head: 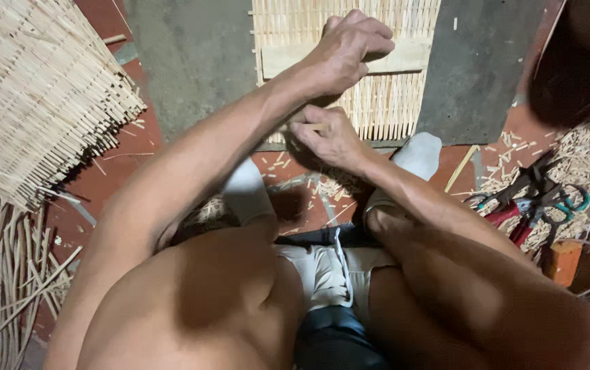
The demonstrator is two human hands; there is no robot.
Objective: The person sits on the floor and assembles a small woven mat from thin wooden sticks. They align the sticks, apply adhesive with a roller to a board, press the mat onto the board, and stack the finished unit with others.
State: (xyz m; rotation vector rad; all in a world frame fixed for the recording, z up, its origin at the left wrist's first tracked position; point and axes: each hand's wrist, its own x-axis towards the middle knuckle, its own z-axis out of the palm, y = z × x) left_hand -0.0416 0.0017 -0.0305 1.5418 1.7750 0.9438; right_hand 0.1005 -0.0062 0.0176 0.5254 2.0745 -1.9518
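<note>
red floor (137, 147); left hand (350, 48) presses woven mat (384, 103).

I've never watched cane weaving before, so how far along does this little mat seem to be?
The woven panel already looks dense across its whole visible width, with a flat wooden slat lying over it. The left hand presses on that slat while the right hand works at the panel's near edge. That edge is uneven, and loose canes lie at the side, so finishing seems left.

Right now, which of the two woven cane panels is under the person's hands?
The small flat panel on the grey slab at top centre, with left hand pressing it; the larger woven piece lies untouched, far left.
</note>
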